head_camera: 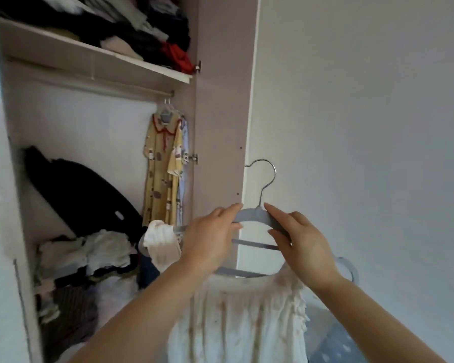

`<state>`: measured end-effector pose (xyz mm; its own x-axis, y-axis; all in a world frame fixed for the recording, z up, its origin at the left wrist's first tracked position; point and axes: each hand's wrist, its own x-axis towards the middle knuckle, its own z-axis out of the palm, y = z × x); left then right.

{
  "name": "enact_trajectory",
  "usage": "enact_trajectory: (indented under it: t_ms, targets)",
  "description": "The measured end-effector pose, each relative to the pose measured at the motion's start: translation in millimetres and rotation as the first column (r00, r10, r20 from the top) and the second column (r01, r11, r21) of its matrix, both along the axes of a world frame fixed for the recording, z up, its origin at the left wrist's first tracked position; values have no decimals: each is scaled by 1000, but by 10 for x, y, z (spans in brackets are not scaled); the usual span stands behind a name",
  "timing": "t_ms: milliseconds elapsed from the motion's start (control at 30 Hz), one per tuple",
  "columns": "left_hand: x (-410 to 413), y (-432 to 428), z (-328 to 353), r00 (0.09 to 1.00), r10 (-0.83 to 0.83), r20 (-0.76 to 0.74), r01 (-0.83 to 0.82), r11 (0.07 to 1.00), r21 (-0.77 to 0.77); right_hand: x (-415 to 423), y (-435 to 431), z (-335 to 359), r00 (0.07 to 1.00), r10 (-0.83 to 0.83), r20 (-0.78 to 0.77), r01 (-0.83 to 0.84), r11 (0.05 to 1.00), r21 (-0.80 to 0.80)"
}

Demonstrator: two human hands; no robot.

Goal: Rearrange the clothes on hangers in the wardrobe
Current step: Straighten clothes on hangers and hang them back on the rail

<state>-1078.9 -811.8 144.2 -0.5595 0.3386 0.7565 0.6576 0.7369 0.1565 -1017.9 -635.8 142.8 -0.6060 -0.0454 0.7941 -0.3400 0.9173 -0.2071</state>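
I hold a grey hanger [254, 215] with a metal hook up in front of the wardrobe's right side panel. My left hand [210, 238] grips its left shoulder and my right hand [303, 243] grips its right shoulder. A white garment [236, 320] with faint reddish-brown marks hangs from it; one sleeve [160, 244] droops left of my left hand. Inside the wardrobe, a yellow patterned dress [163, 166] with red trim hangs on the rail [102, 87] at its far right, with a pale blue garment behind it.
The upper shelf [89, 57] holds piled dark, white and red clothes. A black bag [89, 200] leans on the wardrobe floor above a heap of loose clothes [89, 260]. A blue spotted item [336, 344] sits at lower right. A plain wall fills the right.
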Motion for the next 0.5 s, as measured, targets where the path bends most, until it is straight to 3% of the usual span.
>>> enact_trajectory:
  t_ms: [167,500]
  targets:
    - [-558,-578,150,980,194,-52,-196,980,-22,-833,-465,110,989,145,-3,-144,988,57]
    - [-2092,-1497,405,940,319,-123,-317,948,36,-2618,-1371,298,962,270,-40,-267,961,77]
